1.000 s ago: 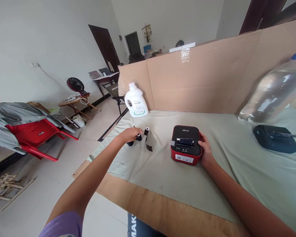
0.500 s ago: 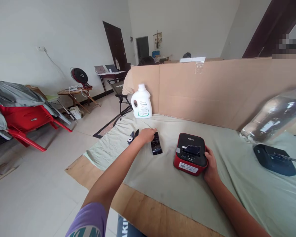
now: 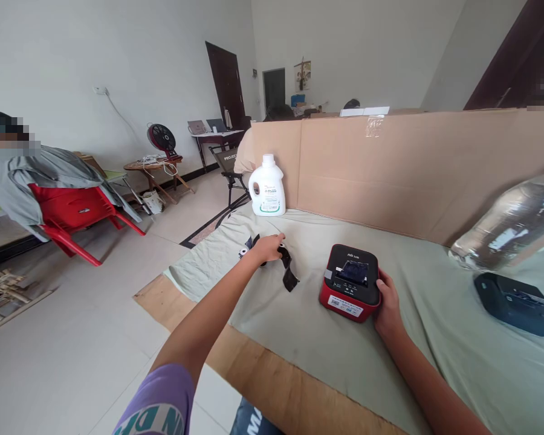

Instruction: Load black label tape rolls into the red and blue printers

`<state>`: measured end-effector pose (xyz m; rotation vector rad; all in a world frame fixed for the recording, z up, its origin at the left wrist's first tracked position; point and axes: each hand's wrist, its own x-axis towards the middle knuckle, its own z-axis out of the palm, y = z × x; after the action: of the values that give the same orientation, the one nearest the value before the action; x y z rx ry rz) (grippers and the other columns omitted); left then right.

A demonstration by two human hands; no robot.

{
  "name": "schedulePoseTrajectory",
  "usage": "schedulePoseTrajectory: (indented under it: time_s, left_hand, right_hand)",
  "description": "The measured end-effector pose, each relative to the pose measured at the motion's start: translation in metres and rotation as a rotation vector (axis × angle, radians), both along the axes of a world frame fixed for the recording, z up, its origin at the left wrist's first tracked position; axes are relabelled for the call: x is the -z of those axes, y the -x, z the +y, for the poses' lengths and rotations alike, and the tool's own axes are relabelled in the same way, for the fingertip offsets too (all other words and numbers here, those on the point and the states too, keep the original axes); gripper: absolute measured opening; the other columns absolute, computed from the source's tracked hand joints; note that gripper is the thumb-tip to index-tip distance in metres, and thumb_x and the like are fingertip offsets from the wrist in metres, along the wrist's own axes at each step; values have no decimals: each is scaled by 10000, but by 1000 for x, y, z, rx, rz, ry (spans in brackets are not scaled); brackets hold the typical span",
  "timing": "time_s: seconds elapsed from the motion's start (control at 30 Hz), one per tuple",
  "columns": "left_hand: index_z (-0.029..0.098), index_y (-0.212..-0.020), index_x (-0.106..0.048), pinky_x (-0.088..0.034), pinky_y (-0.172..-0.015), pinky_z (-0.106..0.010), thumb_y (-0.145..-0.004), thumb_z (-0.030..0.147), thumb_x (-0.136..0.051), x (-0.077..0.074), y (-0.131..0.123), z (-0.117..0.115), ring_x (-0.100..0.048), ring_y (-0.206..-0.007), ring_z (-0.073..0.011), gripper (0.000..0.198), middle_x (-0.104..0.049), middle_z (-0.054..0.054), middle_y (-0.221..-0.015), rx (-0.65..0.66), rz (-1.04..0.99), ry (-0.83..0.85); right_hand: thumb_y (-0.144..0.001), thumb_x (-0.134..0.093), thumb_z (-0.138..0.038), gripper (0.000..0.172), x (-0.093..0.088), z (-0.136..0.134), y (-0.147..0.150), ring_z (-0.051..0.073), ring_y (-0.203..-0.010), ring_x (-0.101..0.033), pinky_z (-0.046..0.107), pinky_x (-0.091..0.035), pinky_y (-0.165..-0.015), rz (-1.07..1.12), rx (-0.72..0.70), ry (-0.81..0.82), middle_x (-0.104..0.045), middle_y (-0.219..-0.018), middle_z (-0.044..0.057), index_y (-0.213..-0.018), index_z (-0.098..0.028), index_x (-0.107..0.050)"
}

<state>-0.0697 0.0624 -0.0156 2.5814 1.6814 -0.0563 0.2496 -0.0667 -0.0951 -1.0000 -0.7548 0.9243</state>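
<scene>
Black strip newly curled, left fingers at its upper end, grip unclear, right fingers clasping red-and-black box

L hand + R hand: 1 ea., 2 total
Red-blk box: 1
Dk flat device: 1 pc
Blk strips: min. 1 vis., exact no. hidden by L hand
Wht jug: 1
Clear btl: 1
Cardbd screen: 1
Fan: 1
Red chair + folding chair: 1 ea.
Laptops: approx. 2, small
Doors/doorways: 3
Wall pic: 1
Wall socket: 1
Other ppl: min. 1, exact no. unclear
</scene>
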Motion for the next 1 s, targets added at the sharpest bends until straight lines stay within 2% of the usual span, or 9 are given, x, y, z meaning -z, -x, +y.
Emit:
schedulePoseTrajectory:
  time_s: [0.13,0.27,0.37,0.43,0.5,0.6,0.73,0.87,1.0]
  left_hand:
    - [201,-1162,-614,-510,-888,-348,-800,271,-600,-5,15,-14,-657,-1074,-277,368,-693,-103,-1161,15,-30,-9]
    - [217,-1311,-566,-402,-1092,-406,-798,125,-542,-13,7,-33,-539,-1297,-275,522,-589,-101,-1394,47,-127,-76]
    - [172,-1419,-484,-379,-1141,-358,-886,165,-462,-2,-32,-61,-529,-1319,-217,533,-553,-114,-1440,43,-654,-63]
    - [177,-1445,-469,-394,-1140,-372,-948,314,-455,13,-68,-82,-549,-1302,-221,516,-566,-118,-1428,72,-1027,122]
    - [219,-1473,-445,-355,-1174,-394,-952,424,-485,29,-102,-99,-484,-1367,-232,560,-535,-84,-1467,104,-1246,315]
    - [282,-1494,-401,-400,-1139,-422,-921,405,-547,45,-134,-109,-555,-1285,-235,604,-592,-42,-1406,54,-1452,446]
    - [305,-1434,-484,-424,-1108,-430,-857,305,-604,49,-142,-102,-590,-1224,-246,589,-637,-20,-1340,23,-1563,534]
    - [279,-1379,-539,-477,-1031,-420,-840,273,-577,27,-130,-77,-628,-1139,-240,540,-690,-21,-1229,-6,-1658,548]
    - [273,-1379,-546,-490,-996,-384,-809,257,-594,-23,-92,-26,-636,-1115,-235,573,-676,-20,-1255,-2,-1739,413]
  right_hand:
    - [-786,-678,-471,480,2,3,-1,270,-1224,-557,479,-423,-1059,-4,5,-2,-619,-1320,46,-1216,-265,-625]
    - [-800,-657,-506,495,5,3,-3,284,-1245,-548,493,-412,-1080,-74,28,34,-626,-1317,54,-1224,-253,-622]
    - [-852,-583,-522,459,8,-6,-5,295,-1250,-556,495,-432,-1074,-180,43,72,-647,-1297,51,-1227,-262,-637]
    - [-870,-542,-504,453,10,-17,-10,306,-1284,-543,497,-463,-1055,-250,4,57,-629,-1343,37,-1265,-299,-630]
    - [-856,-550,-476,496,13,-28,-16,316,-1343,-500,502,-478,-1049,-361,-68,9,-564,-1436,-4,-1339,-368,-586]
    - [-789,-650,-467,719,13,-44,-23,349,-1347,-497,533,-491,-1031,-663,-116,-13,-490,-1504,-35,-1472,-443,-426]
    - [-685,-748,-514,951,-2,-50,-20,384,-984,-704,529,-585,-782,-954,-30,56,-682,-1266,71,-1533,-346,-351]
    - [-699,-710,-561,949,-44,-23,2,280,-536,-659,452,-555,-541,-1042,-19,62,-756,-1015,62,-1537,-316,-340]
    - [-691,-756,-504,920,-98,39,47,221,-484,-603,402,-525,-558,-1016,-18,-42,-756,-980,63,-1508,-304,-382]
